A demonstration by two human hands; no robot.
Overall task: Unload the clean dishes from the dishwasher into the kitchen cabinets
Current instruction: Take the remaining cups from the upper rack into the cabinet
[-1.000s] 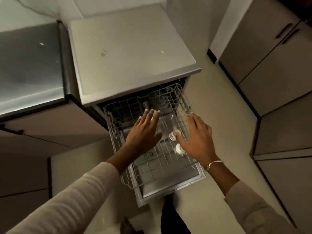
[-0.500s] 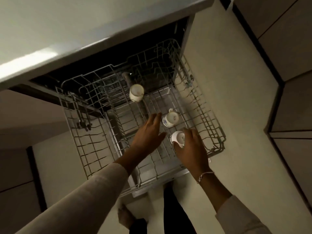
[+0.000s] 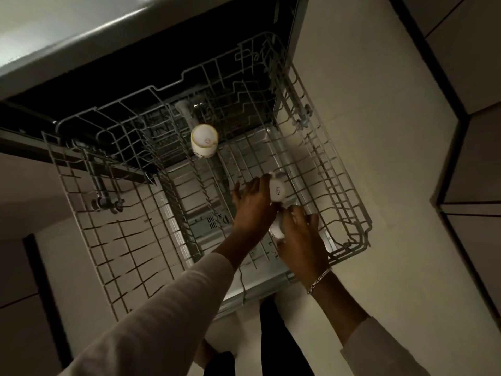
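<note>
a dim kitchen: pale floor point(image 3: 366, 104), grey-brown cabinets point(image 3: 466, 50) along one side, and a light surface point(image 3: 67, 36) capping the open dishwasher point(image 3: 135, 85). its wire rack point(image 3: 122, 253) is drawn fully out over the floor.

the left hand point(image 3: 253, 207) reaches in with its fingers grasping a lettered cup point(image 3: 278, 189), small and white with dark print down its side, tipped over so the print runs sideways. just nearer than those fingers, the right hand point(image 3: 301, 240) has its fingers curled down over a white cup point(image 3: 276, 229); only a rounded pale sliver shows past the knuckles, so the exact hold is hard to read. the two cups nearly touch. a chain bracelet point(image 3: 320, 278) sits at the right wrist.

well beyond both sets of fingertips, toward the back of the rack, a pale cup point(image 3: 204, 142) stands upside down, base up with a faint mark on it and a small pattern near its rim.

the rack's raised wire edge runs close outside the right fingers. on the far side of the left fingers lies a wide stretch of bare rack with rows of tines.
</note>
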